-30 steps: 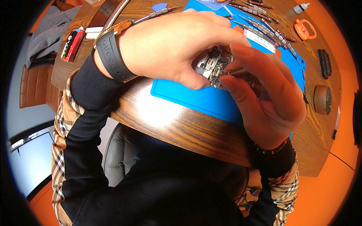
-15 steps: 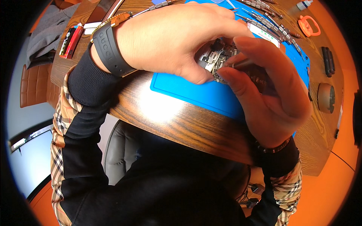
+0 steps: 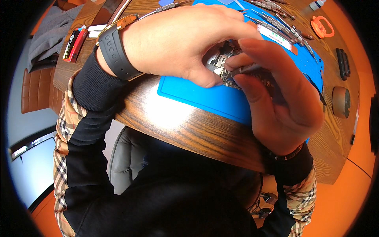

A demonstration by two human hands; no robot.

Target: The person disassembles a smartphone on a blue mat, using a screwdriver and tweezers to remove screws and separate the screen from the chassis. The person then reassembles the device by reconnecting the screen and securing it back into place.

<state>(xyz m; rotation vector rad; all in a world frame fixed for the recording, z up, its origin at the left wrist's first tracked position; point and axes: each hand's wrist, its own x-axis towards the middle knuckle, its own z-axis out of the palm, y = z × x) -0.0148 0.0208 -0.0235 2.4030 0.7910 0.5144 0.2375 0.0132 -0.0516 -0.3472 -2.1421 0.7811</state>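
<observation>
A wood-grained counter (image 3: 213, 149) bore a blue mat (image 3: 205, 103). Over the mat arched the person's left hand (image 3: 179, 49), its grip curved around one side of the opened device; the right hand (image 3: 286, 104) faced it, its grip narrow. Between them, over the mat, was that opened device (image 3: 218, 62). Right thumb and fingers pinched a slim tool (image 3: 245, 69).

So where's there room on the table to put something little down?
The table has bare wood between its near edge and the blue mat, and at right below the round brown pot. It's crowded along the mat's far side, with metal tools, and mid-mat, where the left hand and right hand surround an electronic device.
</observation>
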